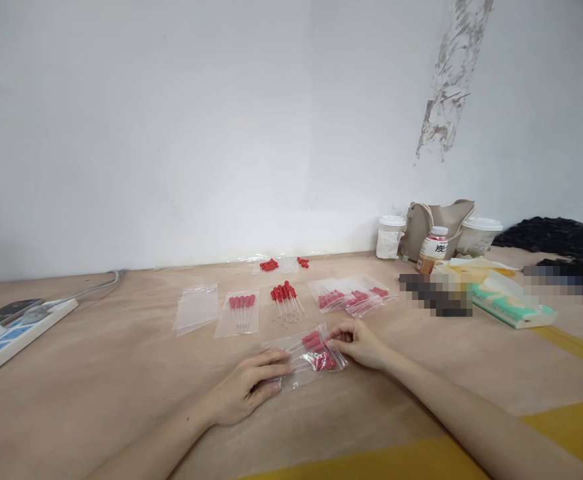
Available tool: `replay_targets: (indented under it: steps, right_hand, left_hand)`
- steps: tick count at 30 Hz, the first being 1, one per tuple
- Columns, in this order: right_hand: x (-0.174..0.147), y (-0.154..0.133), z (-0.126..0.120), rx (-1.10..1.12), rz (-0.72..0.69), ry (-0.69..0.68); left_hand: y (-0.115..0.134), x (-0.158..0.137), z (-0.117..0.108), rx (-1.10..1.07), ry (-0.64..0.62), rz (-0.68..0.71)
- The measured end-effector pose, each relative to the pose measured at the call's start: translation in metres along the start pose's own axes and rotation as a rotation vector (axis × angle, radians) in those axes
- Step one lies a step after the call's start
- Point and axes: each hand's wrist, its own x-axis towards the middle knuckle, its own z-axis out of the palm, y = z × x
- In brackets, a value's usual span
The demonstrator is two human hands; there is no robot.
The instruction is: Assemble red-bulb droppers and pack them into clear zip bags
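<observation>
Between my hands, low over the table, is a clear zip bag (pixel 301 380) with several thin metal rods with red handles (pixel 313 341) inside; they look like small screwdrivers or needles. My left hand (pixel 251 385) grips the bag's left end, fingers across its top and thumb along the near edge. At the zip end, my right hand (pixel 354 341) pinches the bag's edge between thumb and fingers. Just beyond lies a loose bunch of the red-handled rods (pixel 285 297). Left of that bunch, another clear bag (pixel 251 323) bears several rods in a row.
Flat bags (pixel 197 308) lie at left, filled bags (pixel 356 297) at right. Small red pieces (pixel 269 265) sit near the wall. A power strip (pixel 31 330) stands far left. Cups (pixel 390 240), a bottle (pixel 433 250) and a tissue pack (pixel 514 303) are at right.
</observation>
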Motion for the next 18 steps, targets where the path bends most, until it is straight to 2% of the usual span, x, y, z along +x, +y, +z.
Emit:
replay_targets:
  steps: [4,5,8,10,13,15,18]
  right_hand:
    - [0.000,-0.004,-0.003,0.016,-0.079,-0.151]
    - [0.001,-0.003,-0.005,0.039,-0.064,-0.119]
    - [0.005,-0.001,-0.008,0.047,0.057,0.125]
    - [0.008,-0.001,-0.007,0.066,0.171,0.198]
    - [0.011,-0.003,0.000,0.164,0.312,0.082]
    - [0.011,-0.006,0.005,0.237,0.316,-0.014]
    - [0.009,-0.011,0.007,0.309,0.309,-0.089]
  left_hand:
    - [0.000,-0.001,0.000,0.010,-0.013,-0.009]
    - [0.000,-0.001,0.000,0.006,-0.013,-0.010]
    - [0.000,-0.001,0.000,-0.012,-0.004,-0.005]
    - [0.000,-0.001,0.000,-0.009,-0.006,0.001]
    - [0.001,0.000,-0.001,0.001,-0.022,0.019]
    - [0.001,0.000,-0.001,0.001,-0.027,0.029]
    - [0.002,-0.001,-0.002,-0.010,-0.017,0.024]
